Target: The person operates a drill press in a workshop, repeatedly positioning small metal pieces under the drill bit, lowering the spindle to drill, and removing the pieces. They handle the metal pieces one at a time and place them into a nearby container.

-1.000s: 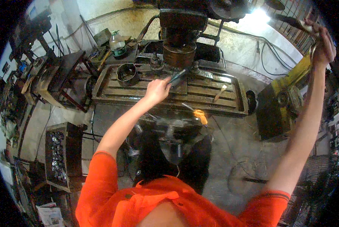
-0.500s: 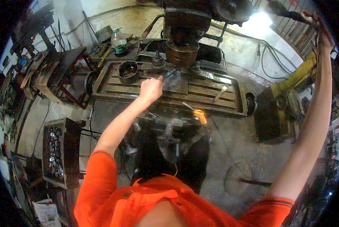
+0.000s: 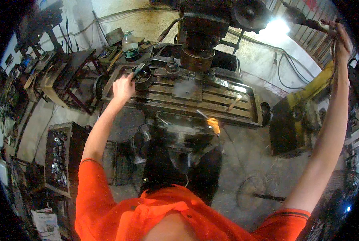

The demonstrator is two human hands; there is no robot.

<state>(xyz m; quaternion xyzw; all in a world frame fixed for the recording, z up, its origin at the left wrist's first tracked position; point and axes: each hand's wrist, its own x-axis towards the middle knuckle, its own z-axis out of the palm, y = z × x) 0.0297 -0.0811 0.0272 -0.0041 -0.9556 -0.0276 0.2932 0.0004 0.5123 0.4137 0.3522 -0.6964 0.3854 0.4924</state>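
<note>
My left hand (image 3: 124, 87) is closed around a short, slim tool with a green tint (image 3: 138, 69), whose exact kind I cannot make out. It hangs over a round metal bowl (image 3: 144, 76) with dark contents, at the left end of the slotted machine table (image 3: 155, 97). High at the right, my right hand (image 3: 341, 45) has its fingers at the end of a dark machine lever (image 3: 308, 23). Under the machine's spindle head (image 3: 197, 56), pale smoke or mist hangs over a flat metal plate (image 3: 187, 95) on the table.
A yellow air gun (image 3: 213, 125) hangs at the table's front edge. A pale-ended brush (image 3: 235, 102) lies on the right slots. Behind the bowl stands a clear bottle with green liquid (image 3: 130, 46). A bin of metal parts (image 3: 59, 156) is at the left, a fan (image 3: 340, 193) at the right.
My left hand has moved left with the slim tool, from the plate under the spindle to the bowl. My right hand stays up at the lever.
</note>
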